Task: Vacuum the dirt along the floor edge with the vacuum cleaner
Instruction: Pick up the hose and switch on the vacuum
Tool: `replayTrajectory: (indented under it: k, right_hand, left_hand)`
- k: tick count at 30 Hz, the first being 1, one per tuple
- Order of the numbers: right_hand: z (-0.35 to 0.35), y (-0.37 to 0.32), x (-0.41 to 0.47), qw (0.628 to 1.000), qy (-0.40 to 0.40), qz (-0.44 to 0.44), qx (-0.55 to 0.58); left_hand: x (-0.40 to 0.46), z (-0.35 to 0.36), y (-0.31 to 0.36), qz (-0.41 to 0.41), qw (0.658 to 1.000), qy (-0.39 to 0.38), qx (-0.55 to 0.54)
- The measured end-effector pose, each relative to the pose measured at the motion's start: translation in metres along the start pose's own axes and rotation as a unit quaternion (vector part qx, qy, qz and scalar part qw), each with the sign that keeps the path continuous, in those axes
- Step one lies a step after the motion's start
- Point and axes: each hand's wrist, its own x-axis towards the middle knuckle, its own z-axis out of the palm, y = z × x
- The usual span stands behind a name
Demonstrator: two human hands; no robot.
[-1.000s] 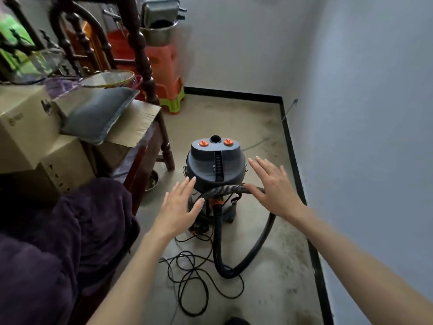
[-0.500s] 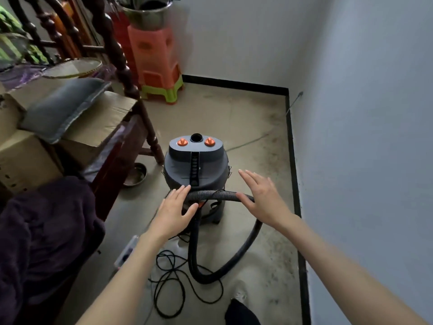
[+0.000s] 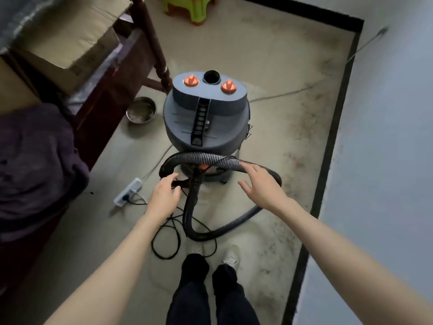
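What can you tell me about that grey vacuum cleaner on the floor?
The vacuum cleaner is a round grey canister standing upright on the dirty floor. On top it has two orange knobs beside a black round opening and a black ribbed handle. Its ribbed hose loops at its front. The right hand touches the hose with straight fingers; the left hand reaches toward it.

Looped hose (image 3: pixel 206 158) and cord (image 3: pixel 164 240) before vacuum cleaner (image 3: pixel 206 113)
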Motion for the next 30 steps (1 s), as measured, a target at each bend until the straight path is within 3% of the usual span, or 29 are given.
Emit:
replayTrajectory:
  k: [9,14,17,24,27,30]
  right_hand:
    - [0.078,0.026,0.093,0.998,0.018,0.033,-0.058]
    - [0.093,0.03,0.124,0.995,0.05,0.055,-0.07]
    - [0.096,0.029,0.129,0.993,0.045,0.046,-0.103]
    - [0.102,0.028,0.095,1.0,0.03,0.001,0.004]
    - [0.102,0.032,0.074,0.994,0.001,0.011,0.106]
    - [0.104,0.046,0.053,0.993,-0.046,0.039,0.098]
  left_hand:
    - [0.082,0.083,0.001,0.071,0.997,-0.034,0.003]
    - [0.104,0.095,0.0,0.091,0.995,-0.038,0.026]
    - [0.105,0.09,0.0,0.108,0.993,0.004,0.04]
    - [0.107,0.05,-0.014,0.099,0.988,0.116,-0.004]
    - [0.118,0.028,-0.024,0.094,0.99,0.103,-0.003]
    - [0.127,0.013,-0.029,0.113,0.992,0.062,0.011]
